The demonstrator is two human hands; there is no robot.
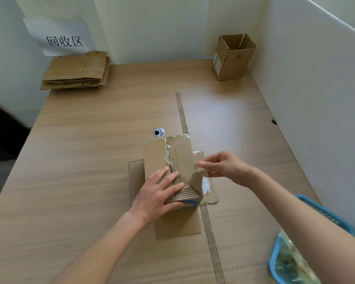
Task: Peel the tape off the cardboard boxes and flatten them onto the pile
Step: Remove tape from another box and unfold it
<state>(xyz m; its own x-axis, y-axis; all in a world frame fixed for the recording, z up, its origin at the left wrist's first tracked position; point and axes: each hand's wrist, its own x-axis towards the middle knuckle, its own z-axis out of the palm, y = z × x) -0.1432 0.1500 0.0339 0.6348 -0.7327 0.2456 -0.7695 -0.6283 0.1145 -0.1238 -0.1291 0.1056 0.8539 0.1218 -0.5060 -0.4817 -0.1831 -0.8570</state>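
At the frame's centre, the cardboard box (pixel 168 167) is pressed onto the table (pixel 90 140) by the flat, released left hand (pixel 158 193). A tape strip (pixel 201 173) is held in the pinching grip of the right hand (pixel 223 167). The flattened pile (pixel 76 70) is seen upper left.

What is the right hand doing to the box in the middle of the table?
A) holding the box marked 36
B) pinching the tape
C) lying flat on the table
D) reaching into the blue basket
B: the right hand pinches the tape on the box.
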